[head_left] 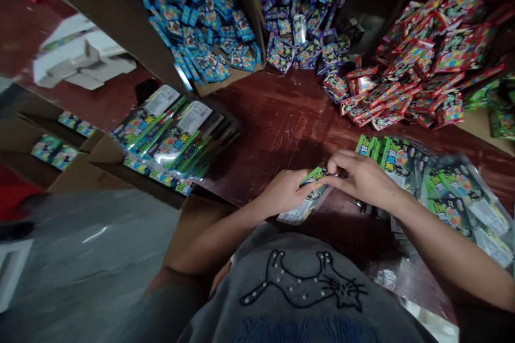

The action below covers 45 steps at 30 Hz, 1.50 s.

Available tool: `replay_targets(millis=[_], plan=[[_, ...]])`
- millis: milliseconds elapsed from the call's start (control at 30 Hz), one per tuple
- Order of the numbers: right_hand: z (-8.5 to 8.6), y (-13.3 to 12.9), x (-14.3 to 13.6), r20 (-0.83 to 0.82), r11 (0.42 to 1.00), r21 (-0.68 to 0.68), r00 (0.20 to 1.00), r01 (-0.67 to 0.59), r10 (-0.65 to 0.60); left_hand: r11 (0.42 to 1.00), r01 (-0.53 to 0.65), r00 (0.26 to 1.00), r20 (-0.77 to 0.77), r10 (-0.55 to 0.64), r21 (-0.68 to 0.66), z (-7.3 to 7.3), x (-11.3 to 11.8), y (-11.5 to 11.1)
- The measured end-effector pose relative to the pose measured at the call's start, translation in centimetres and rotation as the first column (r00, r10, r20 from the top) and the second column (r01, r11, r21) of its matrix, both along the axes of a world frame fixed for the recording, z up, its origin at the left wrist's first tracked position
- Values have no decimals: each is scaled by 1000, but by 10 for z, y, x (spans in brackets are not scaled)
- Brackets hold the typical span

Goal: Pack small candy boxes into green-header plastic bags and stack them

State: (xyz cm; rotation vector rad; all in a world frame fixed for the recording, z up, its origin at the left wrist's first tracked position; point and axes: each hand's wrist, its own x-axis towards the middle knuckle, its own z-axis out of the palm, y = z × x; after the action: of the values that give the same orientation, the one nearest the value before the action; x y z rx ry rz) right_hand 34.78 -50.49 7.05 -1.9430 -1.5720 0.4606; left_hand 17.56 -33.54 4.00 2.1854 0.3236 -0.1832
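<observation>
Close to my body, over the front of the table, my left hand (287, 191) grips a green and black printed packet (309, 204) with a white label on its lower part. My right hand (358, 174) pinches at the packet's upper edge, thumb and forefinger pressed together. Part of the packet is covered by my fingers. Beside my right wrist lie several similar green and black packets (402, 158) in clear film. To the left of my hands, another stack of the packets (177, 131) overlaps near the table edge.
Cardboard compartments at the back hold small blue packets (205, 21), purple packets (300, 10) and red packets (426, 64). Filled cartons (108, 169) stand below the table's left edge. Crumpled clear plastic (422, 278) lies at the lower right. The table (273, 118) is dark red.
</observation>
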Motion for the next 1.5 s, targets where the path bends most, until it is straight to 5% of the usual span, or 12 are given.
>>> replay_targets(millis=[267,400,533,633,733,867,1133,1233,1333,1433,1500], plan=[[0,1,2,-201,963,-100,953,-250,227,995,18,1000,-17,-20,-99,3,-6,3],[2,2,-1,-346,961,-70,910,-267,228,940,58,998,-7,-64,-337,4,-14,6],[5,-5,3,-316,955,-52,912,-293,263,876,-4,994,-97,-49,-483,-6,-24,8],[-11,-8,-2,-188,996,45,979,83,-73,854,-175,984,-67,163,-489,-21,-23,6],[-41,-3,-25,-255,889,-27,857,456,-447,802,-345,918,5,397,-487,-40,-15,0],[-73,9,-67,-88,783,-323,807,532,-584,777,-458,864,-11,504,-432,-65,-6,-13],[-90,19,-68,-167,717,-204,698,666,-696,798,-464,874,-52,483,-385,-78,3,-31],[-92,21,-60,-169,684,-160,663,711,-729,819,-428,898,-77,433,-383,-69,9,-25],[-95,18,-52,-179,647,-96,627,756,-759,921,-274,962,-74,264,-278,-40,18,9],[-100,12,-45,-132,641,-148,627,753,-768,965,-253,962,122,243,75,5,39,85],[-100,9,-43,-75,669,-282,679,688,-730,866,-270,958,206,198,422,31,61,154]])
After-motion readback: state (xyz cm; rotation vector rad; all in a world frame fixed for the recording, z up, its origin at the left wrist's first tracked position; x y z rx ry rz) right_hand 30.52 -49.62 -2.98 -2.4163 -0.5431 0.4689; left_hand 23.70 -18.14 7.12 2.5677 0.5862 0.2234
